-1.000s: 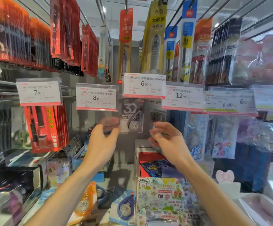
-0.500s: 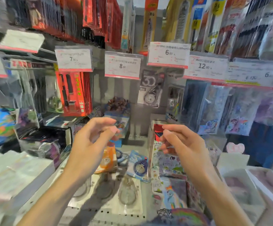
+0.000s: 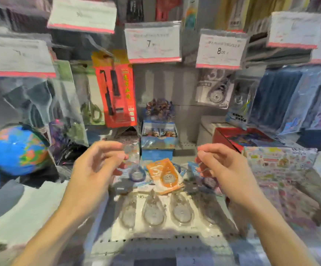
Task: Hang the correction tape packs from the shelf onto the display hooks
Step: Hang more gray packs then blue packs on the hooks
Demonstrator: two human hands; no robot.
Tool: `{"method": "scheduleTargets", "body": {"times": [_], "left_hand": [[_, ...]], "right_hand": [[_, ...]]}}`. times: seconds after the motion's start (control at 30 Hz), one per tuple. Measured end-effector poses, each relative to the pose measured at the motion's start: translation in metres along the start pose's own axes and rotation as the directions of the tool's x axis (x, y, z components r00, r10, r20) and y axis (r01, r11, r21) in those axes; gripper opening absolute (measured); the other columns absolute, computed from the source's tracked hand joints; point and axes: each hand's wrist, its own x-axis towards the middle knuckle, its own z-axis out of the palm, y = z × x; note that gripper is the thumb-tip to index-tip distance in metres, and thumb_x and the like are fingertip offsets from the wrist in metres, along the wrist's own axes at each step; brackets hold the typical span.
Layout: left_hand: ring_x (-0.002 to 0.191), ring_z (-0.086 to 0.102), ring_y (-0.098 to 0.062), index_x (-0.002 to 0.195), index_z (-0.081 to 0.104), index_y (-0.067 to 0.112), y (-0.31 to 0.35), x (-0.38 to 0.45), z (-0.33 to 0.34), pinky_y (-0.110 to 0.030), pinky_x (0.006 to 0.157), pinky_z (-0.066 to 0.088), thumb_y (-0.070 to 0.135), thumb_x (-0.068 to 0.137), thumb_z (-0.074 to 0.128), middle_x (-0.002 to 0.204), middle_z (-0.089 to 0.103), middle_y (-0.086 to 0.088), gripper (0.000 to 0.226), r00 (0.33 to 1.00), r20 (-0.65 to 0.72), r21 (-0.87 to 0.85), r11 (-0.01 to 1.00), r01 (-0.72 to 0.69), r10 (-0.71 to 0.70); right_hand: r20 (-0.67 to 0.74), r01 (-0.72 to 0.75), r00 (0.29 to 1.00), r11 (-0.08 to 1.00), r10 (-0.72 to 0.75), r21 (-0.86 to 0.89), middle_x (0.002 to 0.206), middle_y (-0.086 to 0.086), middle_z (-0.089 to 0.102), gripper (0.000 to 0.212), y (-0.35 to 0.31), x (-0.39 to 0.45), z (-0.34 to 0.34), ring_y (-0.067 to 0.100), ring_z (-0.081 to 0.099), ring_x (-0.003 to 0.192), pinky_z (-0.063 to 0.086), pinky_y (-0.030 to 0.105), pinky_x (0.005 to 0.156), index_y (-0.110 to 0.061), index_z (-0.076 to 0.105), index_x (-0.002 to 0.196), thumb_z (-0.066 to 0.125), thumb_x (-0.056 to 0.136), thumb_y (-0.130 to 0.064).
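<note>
Packs of correction tape are lying flat on the shelf [image 3: 155, 240] just below and between both hands, the orange pack [image 3: 165, 175] pointing away. Left hand [image 3: 94, 169] and right hand [image 3: 226, 169] are hovering about equally near, apart, fingers loosely curled, holding nothing.

White price tag with red lower edge [image 3: 153, 43] at twelve o'clock reads "7". Similar tag [image 3: 221, 48] at one o'clock reads "8".

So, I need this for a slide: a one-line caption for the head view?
Both empty hands, left and right, hover over correction tape packs lying on the shelf.
</note>
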Motion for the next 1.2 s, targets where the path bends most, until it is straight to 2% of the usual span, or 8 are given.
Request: {"method": "scheduleTargets", "body": {"times": [0.27, 0.47, 0.6, 0.73, 0.9, 1.03, 1.1, 1.2], "left_hand": [[0.076, 0.063, -0.005, 0.1, 0.066, 0.032, -0.064, 0.041, -0.018, -0.019, 0.071, 0.05, 0.009, 0.096, 0.069, 0.081, 0.068, 0.011, 0.024, 0.942, 0.29, 0.173, 0.977, 0.125, -0.171], [0.11, 0.059, -0.013, 0.131, 0.057, 0.02, -0.11, 0.067, 0.015, -0.016, 0.087, 0.042, 0.028, 0.095, 0.069, 0.126, 0.058, 0.001, 0.038, 0.869, 0.395, 0.561, 0.827, 0.03, -0.299], [0.137, 0.047, -0.027, 0.142, 0.054, 0.016, -0.12, 0.077, 0.027, -0.039, 0.113, 0.039, 0.037, 0.095, 0.064, 0.143, 0.052, -0.009, 0.052, 0.809, 0.41, 0.734, 0.679, -0.019, -0.42], [0.122, 0.052, -0.026, 0.096, 0.063, 0.036, -0.125, 0.079, 0.034, -0.036, 0.096, 0.043, 0.04, 0.091, 0.067, 0.106, 0.052, 0.001, 0.007, 0.792, 0.433, 0.76, 0.646, -0.065, -0.43], [0.1, 0.056, -0.019, 0.095, 0.067, 0.039, -0.13, 0.077, 0.034, -0.03, 0.076, 0.036, 0.055, 0.081, 0.074, 0.089, 0.049, 0.018, 0.022, 0.84, 0.402, 0.756, 0.65, -0.08, -0.364], [0.079, 0.052, 0.007, 0.094, 0.067, 0.045, -0.128, 0.074, 0.031, -0.007, 0.065, 0.033, 0.048, 0.081, 0.076, 0.08, 0.05, 0.032, 0.016, 0.878, 0.34, 0.731, 0.682, -0.023, -0.335], [0.081, 0.052, 0.016, 0.079, 0.055, 0.057, -0.124, 0.072, 0.029, -0.005, 0.066, 0.035, 0.046, 0.081, 0.076, 0.081, 0.051, 0.035, 0.023, 0.881, 0.328, 0.698, 0.716, 0.019, -0.342], [0.11, 0.056, 0.003, 0.093, 0.053, 0.056, -0.121, 0.068, 0.023, -0.023, 0.087, 0.043, 0.045, 0.083, 0.075, 0.098, 0.05, 0.041, 0.027, 0.888, 0.312, 0.68, 0.732, 0.039, -0.337]], "right_hand": [[-0.032, -0.099, 0.995, 0.939, 0.094, -0.33, 0.082, -0.002, 0.076, 0.008, 0.042, 0.009, 0.034, 0.003, 0.065, 0.065, 0.051, 0.015, 0.063, -0.024, 0.075, 0.095, 0.069, 0.097, -0.018], [0.003, -0.126, 0.988, 0.814, 0.155, -0.566, 0.084, -0.008, 0.076, 0.014, 0.077, 0.039, 0.055, 0.01, 0.071, 0.077, 0.058, 0.032, 0.076, -0.032, 0.07, 0.086, 0.067, 0.096, -0.023], [0.061, -0.097, 0.979, 0.714, 0.192, -0.694, 0.112, 0.002, 0.067, 0.021, 0.102, 0.055, 0.066, 0.022, 0.064, 0.11, 0.049, 0.036, 0.097, -0.025, 0.074, 0.112, 0.069, 0.095, -0.035], [0.15, -0.047, 0.96, 0.663, 0.238, -0.747, 0.13, 0.009, 0.062, 0.05, 0.114, 0.061, 0.07, 0.027, 0.054, 0.127, 0.042, 0.036, 0.105, -0.024, 0.063, 0.139, 0.066, 0.094, -0.046], [0.131, -0.057, 0.964, 0.658, 0.233, -0.751, 0.126, 0.007, 0.063, 0.053, 0.122, 0.061, 0.063, 0.025, 0.057, 0.124, 0.045, 0.035, 0.102, -0.025, 0.065, 0.135, 0.071, 0.088, -0.049], [0.118, -0.064, 0.966, 0.655, 0.231, -0.753, 0.119, 0.003, 0.063, 0.045, 0.121, 0.059, 0.061, 0.022, 0.057, 0.117, 0.044, 0.036, 0.094, -0.025, 0.069, 0.121, 0.071, 0.085, -0.052], [0.118, -0.063, 0.968, 0.669, 0.222, -0.741, 0.118, 0.003, 0.064, 0.043, 0.119, 0.06, 0.061, 0.021, 0.058, 0.116, 0.044, 0.035, 0.094, -0.025, 0.07, 0.12, 0.073, 0.085, -0.049], [0.116, -0.059, 0.972, 0.692, 0.203, -0.719, 0.121, 0.001, 0.063, 0.048, 0.116, 0.063, 0.062, 0.02, 0.058, 0.119, 0.044, 0.034, 0.101, -0.024, 0.068, 0.129, 0.077, 0.086, -0.045]]}}
